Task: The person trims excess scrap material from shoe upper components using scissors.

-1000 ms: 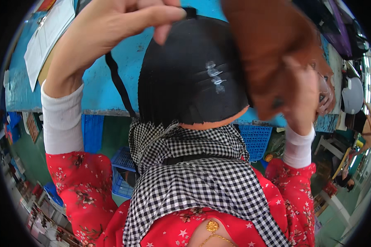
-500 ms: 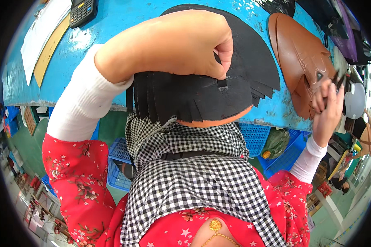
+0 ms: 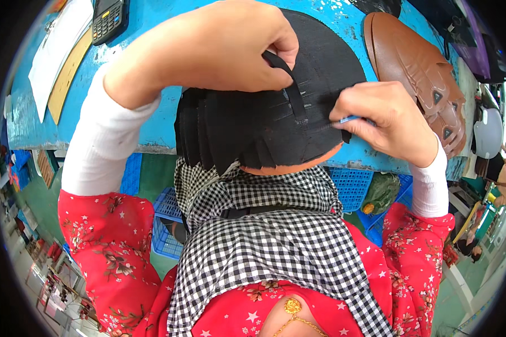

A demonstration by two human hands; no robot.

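Note:
A stack of black fabric-like pieces [image 3: 331, 59] with notched edges lies in front of me, and an orange-brown layer [image 3: 298, 167] shows along its near rim. Between thumb and fingers, my left hand [image 3: 230, 48] pinches a narrow black strip [image 3: 296, 102], whose lower end rests on the top piece. My right hand [image 3: 385, 118] is closed around a slim tool [image 3: 349, 119] with a light blue part. Its dark tip points at the black piece, just right of the strip's end. What kind of tool it is, I cannot make out.
Brown leather pieces [image 3: 410, 62] are stacked on the blue table [image 3: 152, 140] at right. A keypad device [image 3: 110, 19] and papers [image 3: 56, 56] lie at the far left. Blue baskets [image 3: 351, 188] stand below the table's edge.
My right hand has come in from the brown leather pieces to the black stack. My left hand has shifted slightly up and left, showing more of the strip.

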